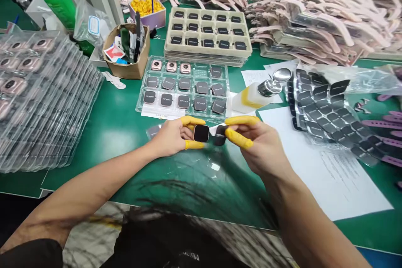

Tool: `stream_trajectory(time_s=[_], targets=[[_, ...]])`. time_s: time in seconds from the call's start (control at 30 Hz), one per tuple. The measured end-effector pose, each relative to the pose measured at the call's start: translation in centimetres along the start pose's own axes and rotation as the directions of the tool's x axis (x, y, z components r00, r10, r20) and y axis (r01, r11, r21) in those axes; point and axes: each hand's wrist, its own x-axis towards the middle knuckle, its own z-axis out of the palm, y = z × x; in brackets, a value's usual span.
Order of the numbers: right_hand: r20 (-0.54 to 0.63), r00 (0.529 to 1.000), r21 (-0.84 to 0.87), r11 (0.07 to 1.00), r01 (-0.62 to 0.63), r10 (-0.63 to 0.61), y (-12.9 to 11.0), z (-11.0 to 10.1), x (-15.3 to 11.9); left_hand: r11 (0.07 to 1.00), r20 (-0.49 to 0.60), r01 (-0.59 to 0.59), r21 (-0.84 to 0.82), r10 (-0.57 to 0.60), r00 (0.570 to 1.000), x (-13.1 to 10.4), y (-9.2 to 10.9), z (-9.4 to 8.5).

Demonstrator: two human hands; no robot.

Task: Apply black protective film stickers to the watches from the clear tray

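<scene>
Yellow finger cots cover some fingertips of both my hands. My left hand [176, 137] grips a square smartwatch body [201, 133] by its edges, its dark screen facing up. Just right of it, my right hand [259, 142] pinches a black square film [220, 135] with pale print, apart from the watch. Beyond my hands lies a clear plastic tray [228, 92]. Most of its pockets hold watch bodies with dark printed films [184, 101], and three at the back left show pinkish watch backs [171, 66]. One back-row pocket holds no watch.
Stacked clear trays [47, 109] stand left. Behind are a cardboard box [130, 69], a box of yellow finger cots [157, 19] and a beige tray stack [209, 55]. Right are a pump bottle [248, 99], sheets of black films [326, 109], paper [339, 188] and pink straps [301, 21].
</scene>
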Motion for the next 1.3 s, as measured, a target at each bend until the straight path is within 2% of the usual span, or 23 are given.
stream_trajectory(time_s=[0.07, 0.13, 0.23, 0.37, 0.6, 0.87, 1.17, 1.3], targets=[[-0.022, 0.992, 0.042, 0.992, -0.12, 0.121, 1.7, 0.2, 0.8, 0.998, -0.004, 0.011, 0.059, -0.01, 1.0, -0.1, 0.1, 0.2], [0.012, 0.974, 0.083, 0.971, -0.225, 0.225, 2.7, 0.9, 0.9, 0.993, -0.008, 0.035, 0.112, -0.034, 0.999, -0.2, 0.4, 0.3], [0.053, 0.943, 0.166, 0.929, -0.332, 0.327, 2.9, 2.0, 0.6, 0.983, -0.032, 0.063, 0.173, -0.058, 0.998, -0.2, 0.9, 0.6], [0.033, 0.92, 0.223, 0.894, -0.388, 0.391, 2.5, 2.4, 0.6, 0.976, -0.036, 0.097, 0.195, -0.092, 0.995, -0.1, 1.1, 0.8], [0.022, 0.908, 0.252, 0.877, -0.409, 0.418, 2.3, 2.3, 0.6, 0.958, -0.054, 0.084, 0.276, -0.071, 0.996, 0.0, 0.7, 0.6], [0.01, 0.911, 0.227, 0.886, -0.404, 0.412, 2.2, 2.6, 0.6, 0.958, -0.039, 0.09, 0.272, -0.083, 0.996, -0.1, 0.7, 0.6], [0.002, 0.917, 0.213, 0.896, -0.389, 0.398, 2.4, 2.7, 0.5, 0.949, -0.042, 0.054, 0.31, -0.043, 0.998, 0.0, 0.7, 0.6], [0.009, 0.935, 0.189, 0.918, -0.35, 0.355, 2.7, 2.7, 0.3, 0.944, -0.028, 0.052, 0.326, -0.045, 0.999, -0.1, 0.7, 0.5]])
